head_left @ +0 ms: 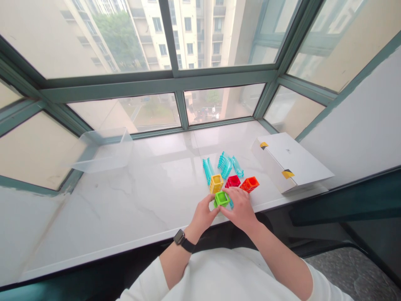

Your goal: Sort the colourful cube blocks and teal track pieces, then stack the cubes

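Observation:
Near the sill's front edge, a green hollow square block [222,199] is gripped between my two hands. My left hand [204,214] closes on its left side, a dark watch on that wrist. From the right, my right hand [240,207] closes on the same block, its fingers hiding part of it. Just behind stand a yellow block [216,183], a red block [232,181] and an orange block [249,184]. Farther back lie a straight clear-blue track piece [208,169], a curved clear-blue piece [224,165] and a smaller one [238,167].
A clear plastic bin [106,163] sits at the left rear of the white marble sill [131,205]. To the right is a white box [291,161] with yellow-and-black tabs. Green-framed windows [219,79] enclose the back and sides.

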`<state>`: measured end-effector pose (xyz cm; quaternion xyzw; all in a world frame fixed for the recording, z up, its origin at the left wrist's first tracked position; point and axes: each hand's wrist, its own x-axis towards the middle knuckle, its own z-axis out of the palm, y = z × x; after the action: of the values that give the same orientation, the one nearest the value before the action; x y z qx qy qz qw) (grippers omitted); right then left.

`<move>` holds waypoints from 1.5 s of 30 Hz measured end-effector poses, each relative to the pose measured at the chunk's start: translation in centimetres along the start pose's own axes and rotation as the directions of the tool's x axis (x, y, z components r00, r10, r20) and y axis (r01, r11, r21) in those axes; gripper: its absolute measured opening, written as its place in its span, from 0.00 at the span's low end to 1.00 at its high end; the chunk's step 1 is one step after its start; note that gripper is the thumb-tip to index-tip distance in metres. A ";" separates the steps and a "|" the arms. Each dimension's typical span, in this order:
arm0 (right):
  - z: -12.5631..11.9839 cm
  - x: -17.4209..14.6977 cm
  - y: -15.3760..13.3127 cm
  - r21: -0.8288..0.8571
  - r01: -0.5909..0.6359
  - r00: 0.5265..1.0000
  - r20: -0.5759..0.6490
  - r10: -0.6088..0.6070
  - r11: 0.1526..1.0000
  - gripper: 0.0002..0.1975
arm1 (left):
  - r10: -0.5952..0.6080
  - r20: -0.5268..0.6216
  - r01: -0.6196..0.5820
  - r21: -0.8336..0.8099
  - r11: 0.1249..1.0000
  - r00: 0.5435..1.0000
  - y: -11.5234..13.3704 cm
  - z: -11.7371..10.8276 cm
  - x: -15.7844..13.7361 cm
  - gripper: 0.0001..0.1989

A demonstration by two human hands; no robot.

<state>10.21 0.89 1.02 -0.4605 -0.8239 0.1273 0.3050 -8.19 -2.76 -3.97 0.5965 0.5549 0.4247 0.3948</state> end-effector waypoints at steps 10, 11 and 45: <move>0.2 0.0 0.4 0.001 0.016 1.000 0.002 -0.016 1.000 0.26 | -0.008 -0.006 0.008 -0.019 1.000 1.000 0.1 0.1 -0.1 0.22; 0.2 -0.1 0.4 0.001 0.017 1.000 0.004 -0.017 1.000 0.25 | -0.005 -0.006 0.005 -0.022 1.000 1.000 0.0 0.1 -0.1 0.22; 0.2 0.5 -8.0 0.409 0.415 0.909 -0.158 -0.385 0.812 0.26 | 0.057 -0.303 0.096 0.467 0.879 0.951 -11.5 -6.7 -7.6 0.20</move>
<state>4.48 -3.00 4.98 -0.2012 -0.8419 0.2246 0.4475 -18.50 -9.51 -13.16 0.5958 0.7029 0.3586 0.1492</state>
